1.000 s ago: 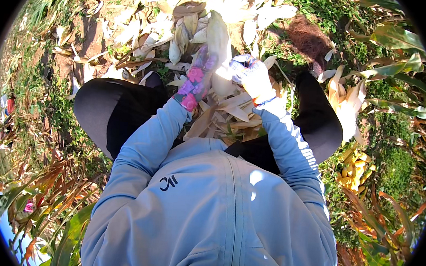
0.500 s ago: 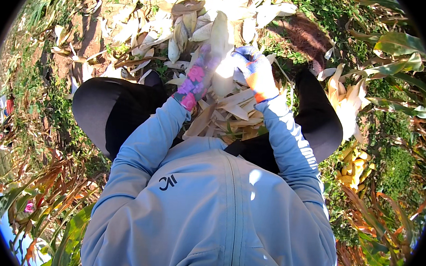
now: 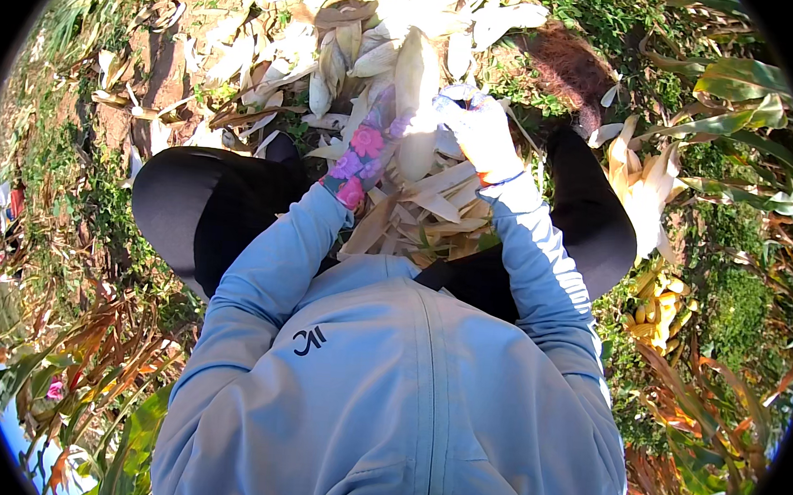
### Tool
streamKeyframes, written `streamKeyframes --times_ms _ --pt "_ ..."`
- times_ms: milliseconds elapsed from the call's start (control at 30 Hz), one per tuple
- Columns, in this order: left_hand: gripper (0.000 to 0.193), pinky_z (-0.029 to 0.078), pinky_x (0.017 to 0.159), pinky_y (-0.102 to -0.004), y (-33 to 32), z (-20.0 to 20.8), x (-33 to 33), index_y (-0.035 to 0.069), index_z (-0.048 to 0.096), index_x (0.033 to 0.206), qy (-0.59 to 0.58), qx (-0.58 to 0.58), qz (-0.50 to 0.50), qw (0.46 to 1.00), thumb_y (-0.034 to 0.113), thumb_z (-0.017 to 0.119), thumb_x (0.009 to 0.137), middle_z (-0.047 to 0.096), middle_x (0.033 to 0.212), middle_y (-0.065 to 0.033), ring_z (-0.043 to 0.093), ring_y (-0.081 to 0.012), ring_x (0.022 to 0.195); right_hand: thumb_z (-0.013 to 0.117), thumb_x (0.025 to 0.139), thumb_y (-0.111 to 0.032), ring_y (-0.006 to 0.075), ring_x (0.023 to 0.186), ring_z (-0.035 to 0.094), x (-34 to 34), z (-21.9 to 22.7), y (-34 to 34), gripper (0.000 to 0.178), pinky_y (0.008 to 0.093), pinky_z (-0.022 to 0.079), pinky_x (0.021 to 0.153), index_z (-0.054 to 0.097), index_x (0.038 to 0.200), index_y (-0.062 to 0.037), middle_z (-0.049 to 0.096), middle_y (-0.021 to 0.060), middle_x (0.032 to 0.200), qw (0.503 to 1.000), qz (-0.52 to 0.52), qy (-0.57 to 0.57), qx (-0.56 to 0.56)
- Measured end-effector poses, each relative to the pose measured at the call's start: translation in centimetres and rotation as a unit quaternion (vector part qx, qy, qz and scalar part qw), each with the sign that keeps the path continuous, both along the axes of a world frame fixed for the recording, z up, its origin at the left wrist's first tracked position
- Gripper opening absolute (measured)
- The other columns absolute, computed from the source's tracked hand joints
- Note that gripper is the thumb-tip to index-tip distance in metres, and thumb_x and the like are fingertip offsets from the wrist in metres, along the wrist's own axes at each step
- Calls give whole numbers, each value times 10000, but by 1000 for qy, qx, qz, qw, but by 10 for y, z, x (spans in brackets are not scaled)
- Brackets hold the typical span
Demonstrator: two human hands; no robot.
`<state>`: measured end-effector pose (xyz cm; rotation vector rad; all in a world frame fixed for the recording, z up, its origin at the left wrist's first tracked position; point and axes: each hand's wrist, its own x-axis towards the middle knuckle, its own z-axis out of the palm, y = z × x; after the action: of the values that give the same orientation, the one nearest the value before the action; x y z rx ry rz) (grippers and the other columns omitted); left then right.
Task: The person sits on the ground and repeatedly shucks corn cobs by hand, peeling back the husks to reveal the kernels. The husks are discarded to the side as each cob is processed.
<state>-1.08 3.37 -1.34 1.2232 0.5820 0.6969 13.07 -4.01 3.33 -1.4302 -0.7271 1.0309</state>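
Little has changed beyond brighter sun on my right hand point(image 3: 478, 128), fingers curled, though I cannot tell whether they pinch anything, so the pale corn ear point(image 3: 416, 78) at upper centre stays husk-wrapped, grasped in my left hand point(image 3: 376, 130).

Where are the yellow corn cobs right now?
In the head view, the yellow corn cobs lie heaped on the ground at the right, outside the person's right knee and below the pale dry husks.

The maize husk point(image 3: 416, 63) looks papery, the jacket point(image 3: 360, 400) smooth matt cloth.
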Motion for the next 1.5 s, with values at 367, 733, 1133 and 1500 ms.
streamKeyframes --times_ms 367,733,1133,1500 --pt "553 418 816 -273 5 -9 1 56 366 1270 0 -57 -35 998 219 619 806 494 1110 -54 488 -151 975 612 782 -112 48 630 448 -3 1 -7 139 193 372 570 586 899 -41 541 -22 748 999 10 40 9" --pt "543 464 749 -285 10 -50 -13 -3 406 1193 7 -277 -144 950 354 579 822 565 1042 -113 559 -171 897 612 762 -84 123 842 532 34 -16 -10 208 241 431 702 605 952 0 590 61 964 973 179 -141 22" --pt "537 467 738 -287 16 -46 -9 -11 424 1170 -100 -341 -138 924 362 582 818 569 1040 -115 563 -169 893 626 747 -53 200 973 549 55 -14 -17 287 296 449 809 563 1017 21 572 98 1066 917 162 -344 121" --pt "533 469 729 -289 18 -45 -2 -19 441 1149 -82 -299 -112 944 371 586 814 573 1037 -116 566 -167 889 494 871 -181 185 993 527 49 -42 0 427 278 401 874 404 1232 28 520 98 1154 969 128 -181 110"
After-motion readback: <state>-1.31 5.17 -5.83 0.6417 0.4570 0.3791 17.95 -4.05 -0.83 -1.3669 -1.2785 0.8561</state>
